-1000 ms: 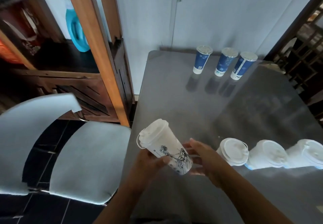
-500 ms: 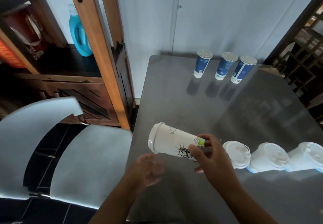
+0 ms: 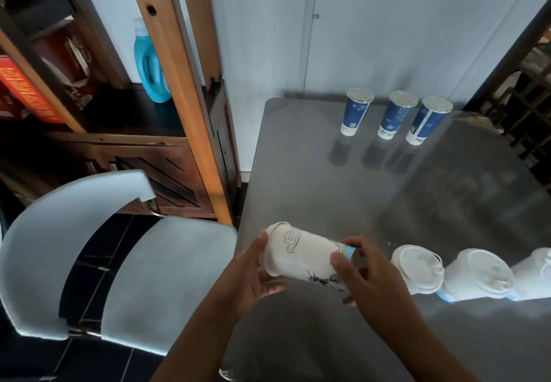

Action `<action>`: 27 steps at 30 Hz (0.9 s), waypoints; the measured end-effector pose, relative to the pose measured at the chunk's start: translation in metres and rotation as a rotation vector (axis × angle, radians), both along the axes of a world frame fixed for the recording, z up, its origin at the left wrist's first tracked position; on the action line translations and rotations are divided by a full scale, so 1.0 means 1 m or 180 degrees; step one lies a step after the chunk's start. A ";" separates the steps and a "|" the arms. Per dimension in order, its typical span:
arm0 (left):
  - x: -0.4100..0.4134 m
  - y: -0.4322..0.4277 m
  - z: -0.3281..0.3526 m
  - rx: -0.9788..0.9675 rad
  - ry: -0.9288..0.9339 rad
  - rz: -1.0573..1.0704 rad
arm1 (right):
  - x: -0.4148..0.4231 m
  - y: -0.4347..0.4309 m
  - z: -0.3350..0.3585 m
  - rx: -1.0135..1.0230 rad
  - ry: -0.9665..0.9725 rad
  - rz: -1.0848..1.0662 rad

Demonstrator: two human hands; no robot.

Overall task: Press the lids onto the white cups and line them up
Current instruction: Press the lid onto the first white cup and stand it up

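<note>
A white cup with black line drawings [image 3: 301,258] lies on its side in the air over the near left of the grey table [image 3: 313,191], lidded end pointing left. My left hand [image 3: 253,271] presses against that lid end, palm on the lid. My right hand [image 3: 366,274] grips the cup's base end. Three lidded white cups stand in a row to the right: the nearest [image 3: 417,268], a second [image 3: 480,274] and a third [image 3: 536,274] at the frame's edge.
Three blue cups with clear lids [image 3: 356,112], [image 3: 396,115], [image 3: 428,121] stand in a row at the table's far side. A white chair [image 3: 125,256] sits left of the table. Behind it is a wooden shelf [image 3: 179,83] with a blue bottle [image 3: 149,62].
The cup has tipped from lid-up to lying sideways. My left hand let go, then came back against the lid end. My right hand took the base end.
</note>
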State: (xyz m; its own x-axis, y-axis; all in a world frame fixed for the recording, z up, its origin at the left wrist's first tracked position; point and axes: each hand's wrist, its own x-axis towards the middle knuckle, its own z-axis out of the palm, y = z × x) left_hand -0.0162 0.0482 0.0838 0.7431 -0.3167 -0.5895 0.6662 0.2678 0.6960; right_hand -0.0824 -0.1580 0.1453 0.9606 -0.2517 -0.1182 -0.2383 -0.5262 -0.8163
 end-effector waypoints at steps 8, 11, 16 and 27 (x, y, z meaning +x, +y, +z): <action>-0.010 0.000 -0.007 -0.0797 -0.0683 -0.0376 | -0.006 -0.002 0.003 0.0884 0.0378 -0.0277; -0.010 -0.002 -0.004 -0.0681 -0.0232 -0.0184 | -0.011 0.000 0.002 0.0060 -0.0112 -0.0105; -0.001 -0.002 -0.003 -0.0300 0.0067 -0.0265 | -0.017 0.006 0.007 -0.0822 -0.0496 0.0382; -0.003 0.001 -0.015 -0.1134 -0.0106 0.0045 | -0.012 0.007 -0.001 0.0742 0.0557 -0.0069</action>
State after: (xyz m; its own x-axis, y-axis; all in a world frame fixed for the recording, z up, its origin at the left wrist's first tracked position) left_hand -0.0196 0.0496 0.0684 0.7658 -0.4876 -0.4193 0.6393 0.5065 0.5785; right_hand -0.0942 -0.1508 0.1447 0.9151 -0.2186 -0.3388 -0.3955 -0.3224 -0.8600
